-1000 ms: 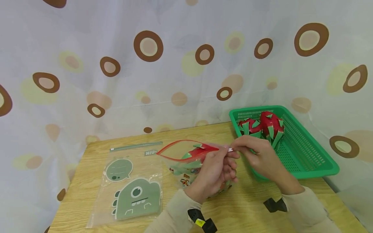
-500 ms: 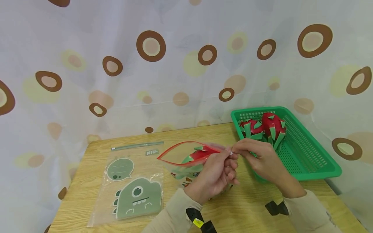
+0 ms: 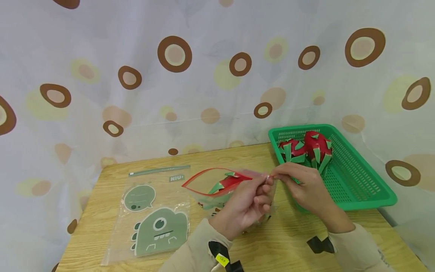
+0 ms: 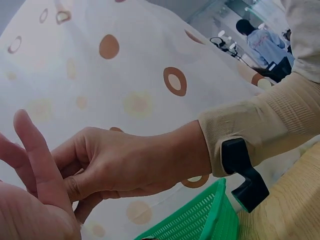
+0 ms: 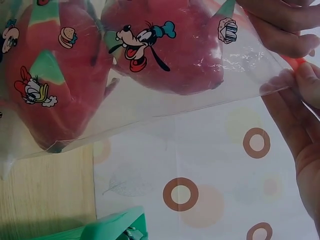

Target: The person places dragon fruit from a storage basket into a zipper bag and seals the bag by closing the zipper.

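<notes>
The bag (image 3: 211,200) sits mid-table with its red rim (image 3: 192,180) gaping at 9 o'clock and pinching together towards 3! Fruit pushes up inside the mouth, and the right wrist view gives us two shapes behind the cartoon-printed plastic: one fruit (image 5: 62,100) and a second fruit (image 5: 170,55). Whether the bag's bottom touches the table (image 3: 282,241), I can't tell.

Left hand (image 3: 242,207) at 4 o'clock of the mouth, thumb and forefinger pinching the rim's near stretch, other fingers loosely bent. Right hand (image 3: 306,189) at 3 o'clock, fingertips nipping the rim's far end, just beside the left's!

Outward now. At 9 o'clock the flat bag (image 3: 156,213) lies monster side up, and the open mouth's tip juts across its right edge in the head view. Tight on that flank! At 12 there's more room, a strip of wood running back to the curtain (image 3: 204,87).

Over at 2 o'clock, the basket (image 3: 374,204): two fruits (image 3: 316,145) huddle at its 10 o'clock corner, bare mesh at 4, and the right hand overlaps its near-left edge in view; contact is unclear.
</notes>
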{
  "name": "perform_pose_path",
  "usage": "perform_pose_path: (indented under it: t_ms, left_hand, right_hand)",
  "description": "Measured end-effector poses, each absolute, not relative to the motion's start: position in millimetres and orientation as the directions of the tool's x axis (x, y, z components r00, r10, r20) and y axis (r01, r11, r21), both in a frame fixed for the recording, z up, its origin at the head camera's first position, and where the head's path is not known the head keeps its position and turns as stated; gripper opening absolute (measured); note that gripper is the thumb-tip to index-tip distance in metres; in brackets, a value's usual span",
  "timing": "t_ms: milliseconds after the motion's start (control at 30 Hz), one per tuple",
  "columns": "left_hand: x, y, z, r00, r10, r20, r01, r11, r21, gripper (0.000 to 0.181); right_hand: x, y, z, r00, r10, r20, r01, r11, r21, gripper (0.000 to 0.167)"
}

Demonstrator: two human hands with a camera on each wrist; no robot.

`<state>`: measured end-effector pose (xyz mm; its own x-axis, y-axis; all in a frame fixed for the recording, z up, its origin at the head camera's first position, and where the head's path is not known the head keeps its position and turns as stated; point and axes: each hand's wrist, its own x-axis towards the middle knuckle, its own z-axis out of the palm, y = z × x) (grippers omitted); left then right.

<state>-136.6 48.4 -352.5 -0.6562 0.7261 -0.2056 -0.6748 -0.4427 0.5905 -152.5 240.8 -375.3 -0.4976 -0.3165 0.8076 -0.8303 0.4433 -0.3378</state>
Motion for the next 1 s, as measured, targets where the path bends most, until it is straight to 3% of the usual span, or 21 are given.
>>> perform_pose_path:
  t_ms: [233, 467, 567, 667, 833, 1000]
  left_hand:
    - [-137, 42, -352, -0.666, 0.708, -0.234, -0.671, -0.432, 0.603, 0.031]
    - [-139, 35, -353, -0.695, 0.664, -0.274, -0.646, -0.412, 0.642, 0.034]
    - [-140, 33, -352, -0.702, 0.643, -0.305, -0.643, -0.390, 0.659, 0.033]
    - [-142, 33, -351, -0.649, 0.698, -0.302, -0.685, -0.365, 0.630, 0.032]
    - [-144, 35, -349, -0.499, 0.822, -0.275, -0.781, -0.288, 0.555, 0.038]
    - [-145, 37, -347, -0.485, 0.836, -0.256, -0.784, -0.286, 0.551, 0.036]
  right_hand:
    - [-151, 240, -374, -0.498, -0.292, 0.816, -0.821, 0.462, -0.336, 0.031]
    - [-150, 239, -373, -0.501, -0.271, 0.822, -0.815, 0.467, -0.343, 0.023]
    - [-149, 239, -373, -0.502, -0.272, 0.821, -0.816, 0.463, -0.345, 0.028]
    - [-148, 241, -374, -0.501, -0.277, 0.820, -0.821, 0.452, -0.349, 0.036]
    - [-147, 243, -378, -0.484, -0.302, 0.821, -0.847, 0.398, -0.353, 0.023]
    - [-148, 242, -378, -0.487, -0.331, 0.808, -0.850, 0.391, -0.352, 0.022]
